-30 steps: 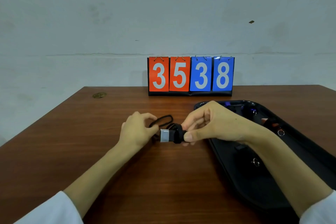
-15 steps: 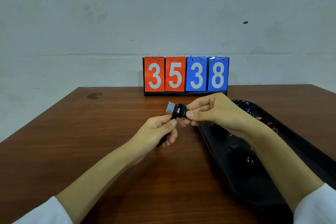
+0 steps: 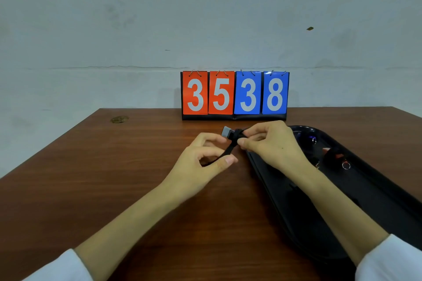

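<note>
Brown wood-grain table (image 3: 137,189) against a pale, scuffed wall (image 3: 137,18); flip scoreboard (image 3: 235,94) reading 3538 at its far edge, brass-coloured disc (image 3: 119,119) far left, black tray (image 3: 388,201) of small parts at right. Black strap (image 3: 229,151) with grey end piece (image 3: 226,132), held above the table just left of the tray: left hand (image 3: 201,164) pinches the lower end with thumb and curled fingers, right hand (image 3: 271,143) pinches it beside the grey piece.

Flip scoreboard (image 3: 235,94) reading 3538 on wooden table (image 3: 114,178), black tray (image 3: 376,189) alongside.
</note>
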Motion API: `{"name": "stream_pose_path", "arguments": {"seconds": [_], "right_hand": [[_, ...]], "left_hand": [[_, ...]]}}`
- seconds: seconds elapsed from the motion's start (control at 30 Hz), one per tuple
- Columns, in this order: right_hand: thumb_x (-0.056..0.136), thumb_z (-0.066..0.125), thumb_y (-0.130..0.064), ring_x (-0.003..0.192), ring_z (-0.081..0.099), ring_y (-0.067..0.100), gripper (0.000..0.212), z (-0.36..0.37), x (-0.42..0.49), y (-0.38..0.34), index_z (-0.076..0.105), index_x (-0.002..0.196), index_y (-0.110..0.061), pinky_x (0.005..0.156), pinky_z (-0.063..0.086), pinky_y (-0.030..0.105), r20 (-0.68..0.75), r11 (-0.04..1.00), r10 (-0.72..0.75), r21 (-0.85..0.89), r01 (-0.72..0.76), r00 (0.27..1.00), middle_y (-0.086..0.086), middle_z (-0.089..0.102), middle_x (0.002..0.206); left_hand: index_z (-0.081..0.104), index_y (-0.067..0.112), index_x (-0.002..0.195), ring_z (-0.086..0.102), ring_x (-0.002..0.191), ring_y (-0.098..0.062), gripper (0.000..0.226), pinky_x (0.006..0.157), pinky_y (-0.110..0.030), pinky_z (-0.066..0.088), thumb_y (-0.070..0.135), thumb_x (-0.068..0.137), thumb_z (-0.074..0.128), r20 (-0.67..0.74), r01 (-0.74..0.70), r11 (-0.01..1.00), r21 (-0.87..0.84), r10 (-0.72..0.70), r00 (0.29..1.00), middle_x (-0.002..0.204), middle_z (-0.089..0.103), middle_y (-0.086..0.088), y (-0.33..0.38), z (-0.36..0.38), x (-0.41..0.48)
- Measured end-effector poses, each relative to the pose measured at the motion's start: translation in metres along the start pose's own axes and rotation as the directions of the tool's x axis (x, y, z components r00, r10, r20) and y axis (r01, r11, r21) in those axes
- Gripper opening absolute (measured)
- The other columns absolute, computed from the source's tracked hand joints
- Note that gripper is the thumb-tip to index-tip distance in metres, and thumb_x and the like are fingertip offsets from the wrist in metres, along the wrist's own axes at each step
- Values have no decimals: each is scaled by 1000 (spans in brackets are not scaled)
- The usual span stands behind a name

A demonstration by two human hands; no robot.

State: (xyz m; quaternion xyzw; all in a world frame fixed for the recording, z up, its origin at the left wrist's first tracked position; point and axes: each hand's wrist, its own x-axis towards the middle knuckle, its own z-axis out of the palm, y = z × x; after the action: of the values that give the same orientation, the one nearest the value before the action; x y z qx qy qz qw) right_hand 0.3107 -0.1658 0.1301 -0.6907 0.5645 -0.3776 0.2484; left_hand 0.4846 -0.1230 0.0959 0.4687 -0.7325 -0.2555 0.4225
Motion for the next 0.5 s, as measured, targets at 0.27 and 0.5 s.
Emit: {"name": "stream_pose_path", "arguments": {"seconds": [0.27, 0.5], "right_hand": [[76, 75, -23, 75, 64, 6, 16, 8, -8, -4, 71, 91, -20, 77, 53, 22, 327, 966, -107, -189, 176, 939, -7, 67, 77], [78, 71, -7, 78, 69, 15, 13, 2, -14, -10, 71, 91, -9, 78, 54, 23, 684, 969, -242, 135, 205, 688, 6, 73, 85]], "left_hand": [[73, 15, 95, 63, 103, -6, 45, 92, -22, 43, 45, 90, 40, 7, 62, 924, -378, -64, 998, 102, 73, 5, 10, -12, -2], [76, 23, 87, 60, 110, -15, 61, 94, -38, 42, 39, 101, 19, -79, 204, 845, -494, -277, 958, 101, 73, 0, -5, -22, 6]]}}
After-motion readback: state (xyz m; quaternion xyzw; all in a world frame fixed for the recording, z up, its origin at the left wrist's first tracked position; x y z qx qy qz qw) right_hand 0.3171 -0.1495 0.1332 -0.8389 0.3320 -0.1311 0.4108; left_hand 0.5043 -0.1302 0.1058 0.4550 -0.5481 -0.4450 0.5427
